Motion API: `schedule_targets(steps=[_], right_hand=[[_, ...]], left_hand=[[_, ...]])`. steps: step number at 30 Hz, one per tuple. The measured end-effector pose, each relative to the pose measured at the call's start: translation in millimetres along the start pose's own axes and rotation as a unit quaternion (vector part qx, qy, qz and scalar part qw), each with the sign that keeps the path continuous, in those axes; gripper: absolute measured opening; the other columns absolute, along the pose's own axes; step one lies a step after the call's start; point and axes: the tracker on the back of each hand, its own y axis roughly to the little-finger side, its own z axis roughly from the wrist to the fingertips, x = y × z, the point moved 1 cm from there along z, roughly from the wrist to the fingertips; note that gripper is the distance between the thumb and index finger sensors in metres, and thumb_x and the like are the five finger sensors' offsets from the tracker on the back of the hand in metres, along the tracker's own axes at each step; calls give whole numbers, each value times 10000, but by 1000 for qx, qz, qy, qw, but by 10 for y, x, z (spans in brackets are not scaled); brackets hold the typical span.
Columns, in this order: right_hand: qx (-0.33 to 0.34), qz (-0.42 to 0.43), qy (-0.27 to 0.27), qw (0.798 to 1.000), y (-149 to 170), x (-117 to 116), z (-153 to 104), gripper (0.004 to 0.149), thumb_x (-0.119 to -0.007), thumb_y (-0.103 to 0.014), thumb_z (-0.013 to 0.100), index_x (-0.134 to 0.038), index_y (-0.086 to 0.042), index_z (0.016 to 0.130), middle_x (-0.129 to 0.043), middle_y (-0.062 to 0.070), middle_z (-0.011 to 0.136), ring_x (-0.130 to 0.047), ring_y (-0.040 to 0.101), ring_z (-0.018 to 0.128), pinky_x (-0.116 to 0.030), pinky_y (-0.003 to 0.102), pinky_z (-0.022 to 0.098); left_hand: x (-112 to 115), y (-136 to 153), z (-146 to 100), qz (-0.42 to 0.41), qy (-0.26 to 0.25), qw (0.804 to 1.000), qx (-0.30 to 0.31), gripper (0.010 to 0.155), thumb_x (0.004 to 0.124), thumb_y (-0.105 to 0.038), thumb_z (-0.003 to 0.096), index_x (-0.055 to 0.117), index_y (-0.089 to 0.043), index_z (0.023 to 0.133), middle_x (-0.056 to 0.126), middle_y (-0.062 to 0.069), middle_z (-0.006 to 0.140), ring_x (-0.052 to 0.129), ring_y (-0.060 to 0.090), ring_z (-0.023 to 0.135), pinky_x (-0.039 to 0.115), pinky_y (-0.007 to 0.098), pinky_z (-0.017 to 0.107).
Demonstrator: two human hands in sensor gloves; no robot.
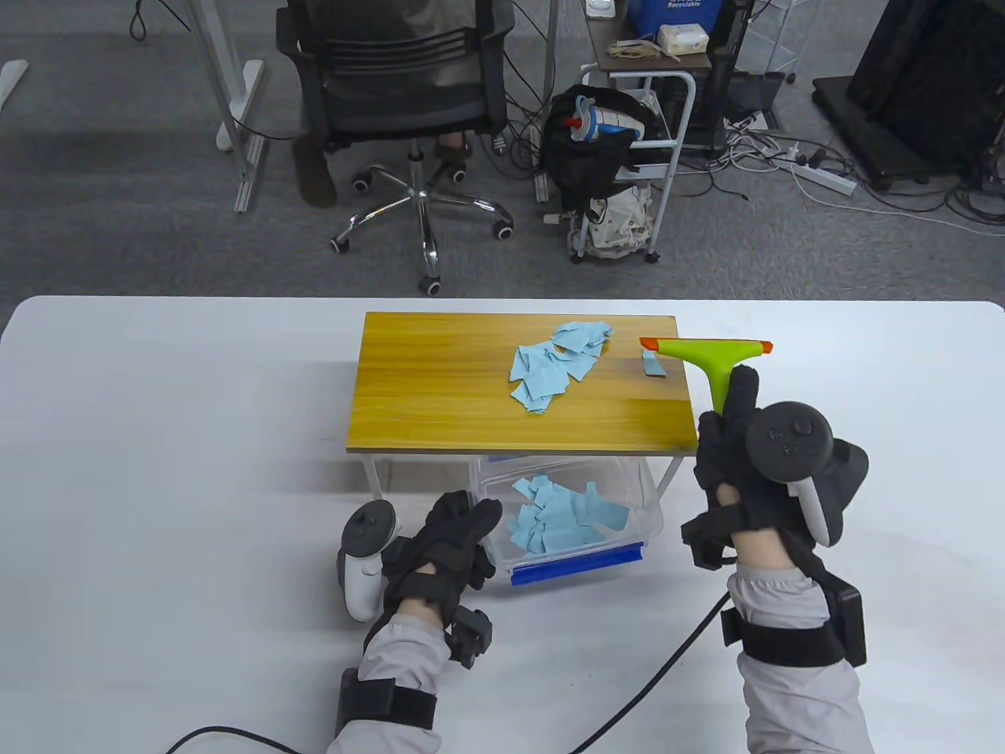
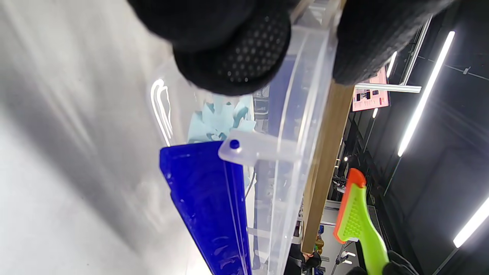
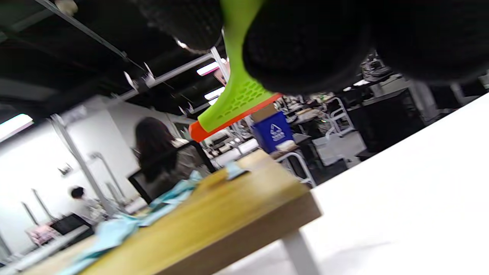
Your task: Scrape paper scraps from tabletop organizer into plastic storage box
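Observation:
A wooden tabletop organizer [image 1: 440, 393] stands on white legs on the table. A pile of blue paper scraps [image 1: 553, 363] lies on its top, with one loose scrap [image 1: 652, 365] near the right edge. A clear plastic storage box [image 1: 648, 491] with a blue latch [image 1: 577, 565] sits under the front edge and holds more blue scraps [image 1: 561, 518]. My right hand [image 1: 742, 440] grips the handle of a green and orange scraper [image 1: 707, 349], held above the organizer's right end. My left hand [image 1: 455, 534] holds the box's left rim [image 2: 305, 76].
An office chair [image 1: 400, 102] and a small cart [image 1: 628, 157] with bags stand on the floor beyond the table. Cables trail from both wrists over the white tabletop [image 1: 157, 471].

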Motion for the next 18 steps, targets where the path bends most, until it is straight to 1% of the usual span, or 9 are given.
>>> schedule_targets(steps=[2,5,7,9,11,14,18], right_hand=[[-20,-22,-17,999,4,-60,97,616,-744,-291,516,-496,-88,1042,-818,327,757,-986,270,250,-860,532,252],[-17,-58,-35,998,-28,-149,116,612,-745,-289,515,-505,-84,1039,-824,330,752,-988,267,240,-864,531,244],[-14,-83,-49,995,-45,-182,93,616,-736,-304,515,-495,-79,1036,-829,318,748,-994,248,230,-875,513,237],[8,-74,-58,996,-93,-187,12,624,-760,-304,505,-517,-68,1029,-846,324,729,-997,251,204,-877,514,218],[24,-73,-81,994,-153,-174,-88,625,-769,-302,506,-519,-67,1029,-846,328,728,-998,256,200,-875,517,218],[64,-91,-102,989,-262,-131,-265,626,-782,-307,500,-538,-69,1025,-862,325,717,-1001,252,188,-879,513,210],[113,-88,-140,980,-367,-84,-478,626,-791,-306,496,-552,-66,1023,-875,324,708,-1004,256,178,-881,514,203]], left_hand=[[-3,-1,3,-5,-2,1000,-1,698,790,-563,600,402,-139,996,688,119,745,934,143,382,856,180,222],[-12,-3,7,-9,0,1000,-2,698,788,-565,603,399,-140,997,686,118,747,933,141,385,857,178,224],[-15,-6,7,-11,0,1000,-2,697,786,-565,605,398,-140,998,685,117,748,933,140,386,857,177,226],[-17,-8,6,-12,-1,1000,-2,697,784,-566,606,396,-140,998,684,117,749,933,139,388,857,177,228],[-17,-7,8,-10,-2,1000,-2,697,784,-567,606,396,-140,998,684,117,749,933,139,388,857,177,227],[-16,-3,10,-10,-3,1000,-1,697,787,-565,604,398,-140,997,685,118,747,933,141,386,857,178,226],[-2,4,15,-7,-5,1000,2,697,789,-564,602,400,-140,996,686,118,747,933,143,384,857,180,225]])
